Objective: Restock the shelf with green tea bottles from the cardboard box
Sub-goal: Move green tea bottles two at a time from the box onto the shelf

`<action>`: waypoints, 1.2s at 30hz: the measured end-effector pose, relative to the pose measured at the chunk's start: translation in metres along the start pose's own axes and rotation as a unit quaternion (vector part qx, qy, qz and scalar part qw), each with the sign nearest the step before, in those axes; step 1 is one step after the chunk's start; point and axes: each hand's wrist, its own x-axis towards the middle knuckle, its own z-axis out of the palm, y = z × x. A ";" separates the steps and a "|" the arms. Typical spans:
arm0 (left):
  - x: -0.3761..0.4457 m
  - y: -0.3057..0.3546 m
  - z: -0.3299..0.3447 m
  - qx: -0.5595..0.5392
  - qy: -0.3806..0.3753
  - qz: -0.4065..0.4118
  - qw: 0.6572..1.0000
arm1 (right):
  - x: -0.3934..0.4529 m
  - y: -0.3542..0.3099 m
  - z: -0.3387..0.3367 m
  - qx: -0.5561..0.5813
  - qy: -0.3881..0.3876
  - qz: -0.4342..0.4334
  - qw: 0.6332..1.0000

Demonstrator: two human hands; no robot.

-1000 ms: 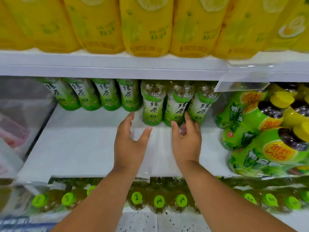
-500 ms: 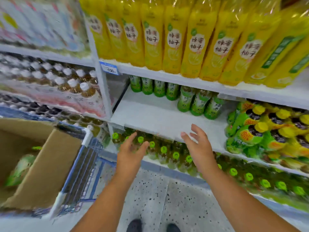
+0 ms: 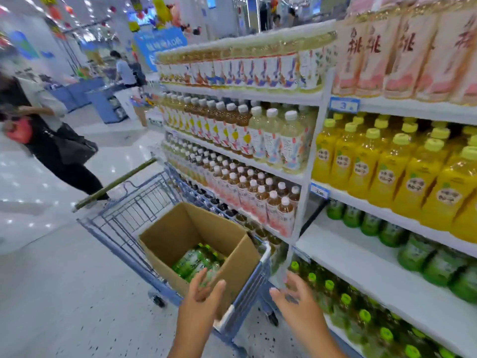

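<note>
Both forearms reach forward from the bottom edge, palms turned partly toward each other and both hands empty. The left hand [image 3: 204, 293] has its fingers straight and loosely spread, thumb out to the right, held in front of the near wall of the cardboard box [image 3: 167, 241]; whether it touches the cardboard cannot be told. The right hand [image 3: 293, 295] is likewise slack and holds nothing, fingers pointing up and left, hovering between the blue shopping cart [image 3: 124, 210] and the shelving. The box sits open in the cart's basket, with green tea bottles [image 3: 196, 262] lying on their sides at its bottom. To the right, the white shelf [image 3: 361, 267] carries a row of green tea bottles standing along its back, its front part bare. Yellow bottles [image 3: 387, 171] fill the shelf above. At far left a person in dark clothes [image 3: 51, 140] stands in the aisle.
</note>
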 end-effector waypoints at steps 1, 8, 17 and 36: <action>0.004 0.002 -0.018 -0.009 0.015 0.000 1.000 | 0.002 -0.011 0.014 -0.005 -0.017 -0.001 1.000; 0.069 -0.030 -0.140 -0.009 0.039 -0.007 0.999 | 0.014 -0.055 0.141 -0.029 -0.075 0.006 0.997; 0.163 -0.042 -0.246 -0.002 -0.042 -0.009 0.999 | 0.027 -0.081 0.258 -0.033 -0.015 0.084 0.996; 0.301 0.016 -0.214 0.070 -0.096 0.014 0.993 | 0.151 -0.093 0.292 -0.084 -0.004 0.141 0.987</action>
